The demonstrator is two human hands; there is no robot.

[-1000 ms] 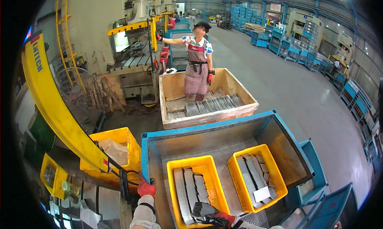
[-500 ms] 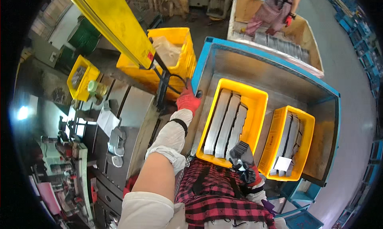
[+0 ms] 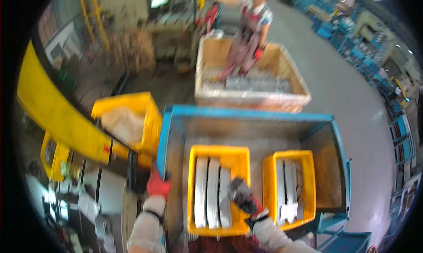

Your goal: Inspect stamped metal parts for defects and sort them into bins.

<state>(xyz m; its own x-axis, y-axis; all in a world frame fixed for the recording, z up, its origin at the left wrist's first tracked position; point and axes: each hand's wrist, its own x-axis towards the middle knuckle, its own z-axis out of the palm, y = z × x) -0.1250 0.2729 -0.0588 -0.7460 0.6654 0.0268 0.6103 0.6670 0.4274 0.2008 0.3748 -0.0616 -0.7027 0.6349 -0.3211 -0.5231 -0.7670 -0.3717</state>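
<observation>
My left hand point(image 3: 158, 184), in a red glove, is at the left rim of a blue-edged metal cart point(image 3: 251, 114), its thumb and fingers on either side of the rim. My right hand point(image 3: 252, 205), in a red and dark glove, is closed on a short stack of grey metal parts point(image 3: 239, 188). It is above the right half of a yellow crate point(image 3: 241, 158) inside the cart. Long rows of stacked grey metal parts point(image 3: 213, 193) fill the crate's left side. Motion blur hides the parts' exact shape.
Right of it, another yellow crate point(image 3: 311, 173) holds similar rows and a white paper point(image 3: 289, 211). A person point(image 3: 246, 37) stands in a large pale bin point(image 3: 251, 99) beyond the cart. At left are a yellow post point(image 3: 57, 116) and a yellow crate point(image 3: 152, 125) with a beige lining.
My view has tilted up and swung, bringing the person and far floor into sight. My right hand has moved from the crate's near edge to above its inside, still holding the stack.
</observation>
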